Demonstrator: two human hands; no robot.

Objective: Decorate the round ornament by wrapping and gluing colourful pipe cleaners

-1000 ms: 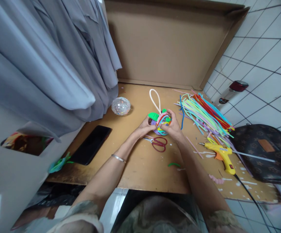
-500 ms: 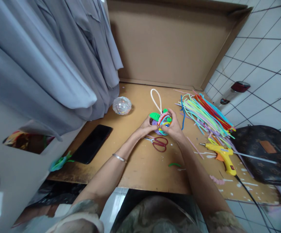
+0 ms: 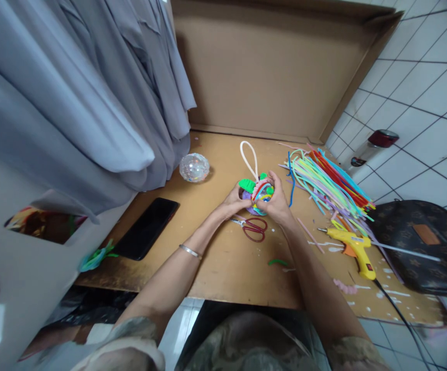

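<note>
Grey fabric garments [image 3: 72, 93] hang over the left edge of a brown cardboard-topped work table [image 3: 215, 257], where a black smartphone [image 3: 146, 228] lies face up near the front left corner, with a scrap of green and blue pipe cleaner [image 3: 94, 259] just off the table's edge beside it. Farther back, a clear faceted plastic ball [image 3: 194, 167] rests close to the hanging cloth. At the centre, the person's left hand [image 3: 233, 202] and right hand [image 3: 275, 203] are both closed around a small multicoloured pipe-cleaner ornament [image 3: 257, 191], fingers curled against its sides from left and right, the thumbs pressing on top; it is held just above the table, between the two hands, its white pipe-cleaner loop [image 3: 248, 157] pointing away from the person and a green leaf-shaped piece [image 3: 246, 185] sticking out beside the left thumb. A silver bangle [image 3: 190, 251] circles the left wrist. Red-handled scissors [image 3: 252, 228] lie on the table just under the hands, a short green pipe-cleaner offcut [image 3: 277, 262] nearer the person. To the right, a loose heap of pipe cleaners in many colours [image 3: 326, 185] fans across the table, a yellow hot glue gun [image 3: 354, 247] lies in front of it, and a brown patterned handbag [image 3: 420, 247] sits at the far right against the white tiled wall [image 3: 420, 103].
</note>
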